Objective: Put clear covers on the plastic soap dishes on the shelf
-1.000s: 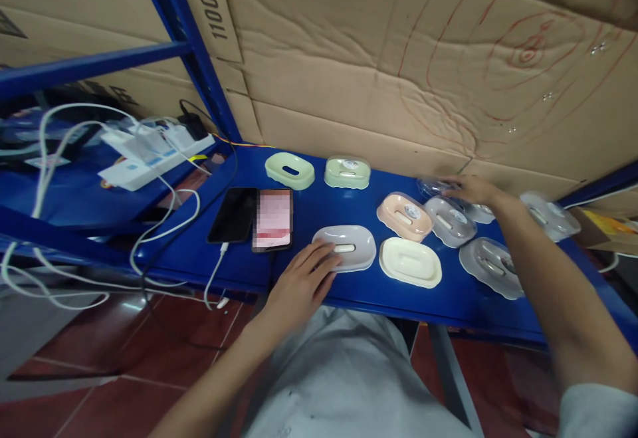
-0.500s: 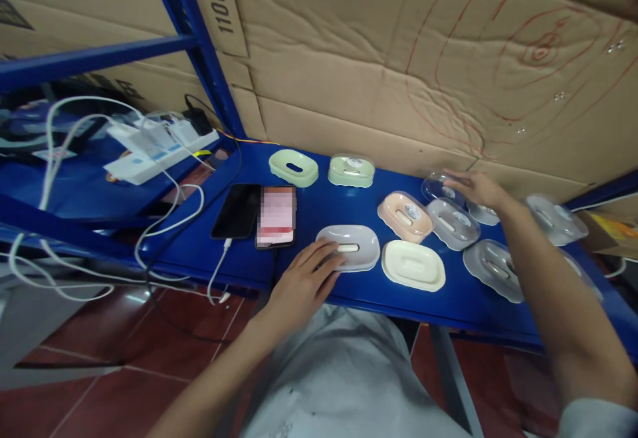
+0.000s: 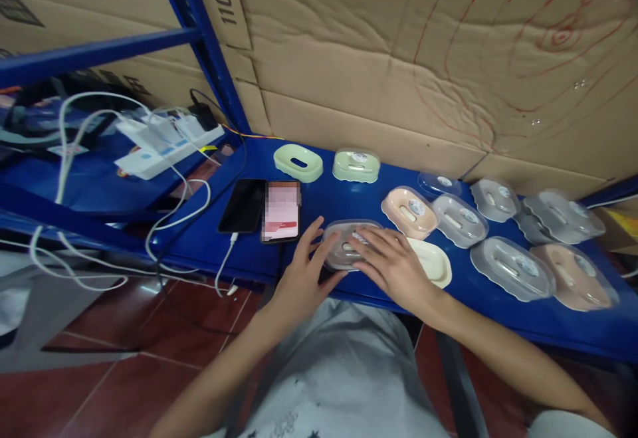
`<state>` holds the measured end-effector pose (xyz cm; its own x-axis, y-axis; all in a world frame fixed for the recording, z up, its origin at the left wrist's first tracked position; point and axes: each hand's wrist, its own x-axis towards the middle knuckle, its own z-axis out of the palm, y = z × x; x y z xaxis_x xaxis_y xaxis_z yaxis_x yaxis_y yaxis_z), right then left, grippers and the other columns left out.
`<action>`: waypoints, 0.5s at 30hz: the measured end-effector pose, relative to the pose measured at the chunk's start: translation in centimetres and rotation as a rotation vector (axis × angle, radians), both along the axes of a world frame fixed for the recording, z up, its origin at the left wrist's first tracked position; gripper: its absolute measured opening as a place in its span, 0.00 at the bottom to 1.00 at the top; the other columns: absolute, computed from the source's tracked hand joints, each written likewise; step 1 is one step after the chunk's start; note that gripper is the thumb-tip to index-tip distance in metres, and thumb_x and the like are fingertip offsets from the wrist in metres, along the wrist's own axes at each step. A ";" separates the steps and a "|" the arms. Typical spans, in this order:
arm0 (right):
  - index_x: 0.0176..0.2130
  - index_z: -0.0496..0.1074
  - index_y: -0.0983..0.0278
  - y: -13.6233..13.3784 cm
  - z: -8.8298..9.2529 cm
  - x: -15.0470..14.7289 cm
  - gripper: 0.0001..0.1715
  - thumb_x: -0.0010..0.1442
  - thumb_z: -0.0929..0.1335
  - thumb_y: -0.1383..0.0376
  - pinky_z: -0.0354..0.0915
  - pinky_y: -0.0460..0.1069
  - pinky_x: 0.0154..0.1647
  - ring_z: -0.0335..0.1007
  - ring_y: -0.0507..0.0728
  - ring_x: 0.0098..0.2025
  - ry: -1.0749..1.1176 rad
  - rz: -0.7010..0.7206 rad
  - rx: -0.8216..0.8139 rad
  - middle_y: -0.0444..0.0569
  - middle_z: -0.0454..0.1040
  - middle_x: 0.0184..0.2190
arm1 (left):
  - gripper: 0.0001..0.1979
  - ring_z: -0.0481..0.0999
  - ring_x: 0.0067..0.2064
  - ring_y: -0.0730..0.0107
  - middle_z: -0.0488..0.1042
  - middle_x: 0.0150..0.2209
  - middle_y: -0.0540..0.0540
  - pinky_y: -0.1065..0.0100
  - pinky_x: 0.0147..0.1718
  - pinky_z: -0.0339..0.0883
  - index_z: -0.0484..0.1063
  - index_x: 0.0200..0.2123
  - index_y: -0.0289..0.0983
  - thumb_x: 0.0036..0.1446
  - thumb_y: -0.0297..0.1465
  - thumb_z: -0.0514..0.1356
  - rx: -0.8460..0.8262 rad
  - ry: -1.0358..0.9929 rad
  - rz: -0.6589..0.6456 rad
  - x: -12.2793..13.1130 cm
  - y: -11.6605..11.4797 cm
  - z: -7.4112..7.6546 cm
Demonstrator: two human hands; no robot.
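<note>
A grey soap dish [image 3: 341, 249] lies near the front edge of the blue shelf [image 3: 343, 203], with a clear lid [image 3: 349, 232] sitting on top of it. My left hand [image 3: 303, 272] brackets the dish's left end between thumb and fingers. My right hand [image 3: 395, 265] lies over the lid's right side with its fingers resting on it. A cream dish [image 3: 434, 262] sits just to the right, partly hidden under my right hand.
Two green dishes [image 3: 298, 163] stand at the back; a pink lidded dish [image 3: 409, 212] and several clear-lidded dishes [image 3: 513, 268] fill the right. Two phones [image 3: 264, 209] lie to the left, beside cables and a power strip [image 3: 164, 145]. A cardboard wall [image 3: 399, 59] rises behind.
My right hand has come from the far right dishes to the grey dish, bringing a clear lid that now sits on it. My left hand shifted to the dish's left end.
</note>
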<state>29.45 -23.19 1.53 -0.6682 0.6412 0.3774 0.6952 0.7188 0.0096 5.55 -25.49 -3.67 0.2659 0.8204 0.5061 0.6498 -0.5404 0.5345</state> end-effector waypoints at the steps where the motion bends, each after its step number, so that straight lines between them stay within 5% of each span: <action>1: 0.68 0.71 0.58 0.0 -0.3 -0.1 0.24 0.77 0.65 0.58 0.68 0.66 0.69 0.71 0.64 0.68 -0.014 0.008 0.010 0.53 0.74 0.68 | 0.39 0.68 0.72 0.44 0.51 0.77 0.32 0.43 0.65 0.73 0.52 0.77 0.48 0.70 0.34 0.66 -0.002 0.011 -0.005 -0.1 0.0 0.0; 8: 0.77 0.57 0.51 -0.7 -1.8 0.6 0.37 0.75 0.67 0.64 0.57 0.71 0.76 0.59 0.67 0.76 -0.075 0.003 -0.022 0.52 0.62 0.75 | 0.38 0.64 0.75 0.47 0.55 0.78 0.34 0.44 0.68 0.70 0.49 0.79 0.49 0.73 0.34 0.63 -0.005 0.051 -0.054 -0.2 0.1 -0.2; 15: 0.78 0.53 0.50 -1.2 -3.5 0.8 0.40 0.75 0.67 0.66 0.57 0.71 0.78 0.60 0.64 0.76 0.041 -0.023 0.005 0.52 0.64 0.74 | 0.36 0.63 0.75 0.46 0.55 0.78 0.33 0.45 0.67 0.71 0.53 0.77 0.46 0.72 0.35 0.64 -0.020 0.086 -0.051 0.1 0.1 0.2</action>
